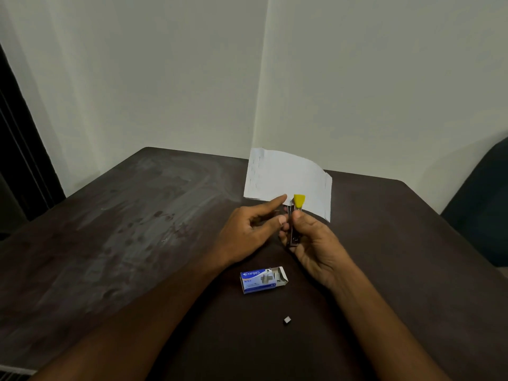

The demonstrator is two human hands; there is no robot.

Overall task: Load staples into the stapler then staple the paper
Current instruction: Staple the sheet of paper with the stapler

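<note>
My right hand (313, 243) holds a small stapler (296, 213) upright above the table, its yellow top (299, 200) swung up and the metal channel showing below. My left hand (253, 229) is beside it, index finger stretched out and thumb tip touching the metal part; whether a staple strip is pinched there is too small to tell. A white sheet of paper (286, 180) lies curled behind the hands. Near me lies a blue staple box (261, 280), its right end open with staples showing.
A small loose piece of staples (287, 320) lies on the dark brown table (137, 229) in front of the box. The table stands in a corner of pale walls. A dark chair (483, 204) stands at the right edge.
</note>
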